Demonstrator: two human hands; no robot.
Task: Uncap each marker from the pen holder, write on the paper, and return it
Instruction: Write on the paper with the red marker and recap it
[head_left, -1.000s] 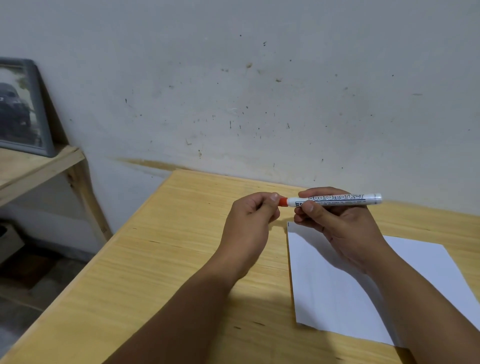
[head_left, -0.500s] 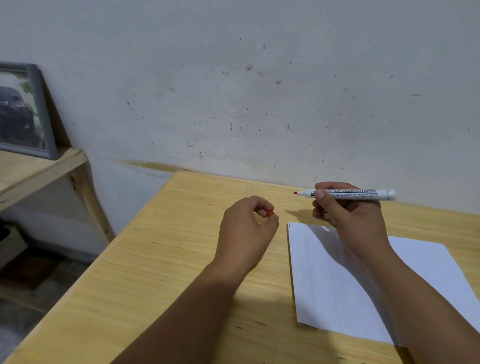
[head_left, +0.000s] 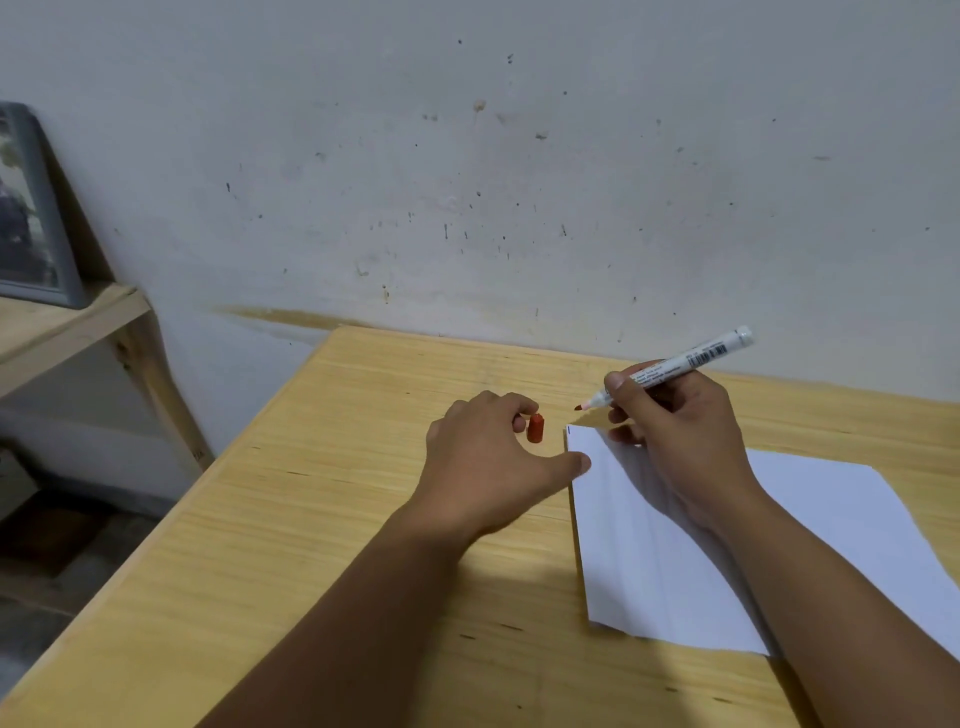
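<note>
1. A white marker (head_left: 670, 370) is being gripped by the right hand (head_left: 675, 436), with the thumb and fingers curled round the front part of its barrel.
2. The marker is being held uncapped and tilted, its red tip (head_left: 578, 408) pointing down and to the left, its rear end raised toward the wall (head_left: 467, 156).
3. The tip is being kept just above the counter (head_left: 311, 545), near the far left corner of the paper (head_left: 857, 530); whether it is touching the wood cannot be told.
4. A small dark mark (head_left: 569, 430) is being shown at that corner of the sheet.
5. The red cap (head_left: 535, 428) is being seen upright just beside the curled fingers of the left hand (head_left: 493, 462); whether it is being pinched or only touched cannot be told.
6. The left thumb (head_left: 569, 464) is being stretched out to the right, its end lying at the left edge of the paper.
7. The paper is being left flat on the counter, partly covered by the right wrist and forearm.
8. The two hands are being held near each other, apart.
9. A grey picture frame (head_left: 36, 218) is being propped against the wall on a wooden shelf (head_left: 62, 327) at the left, well apart from the counter's things.
</note>
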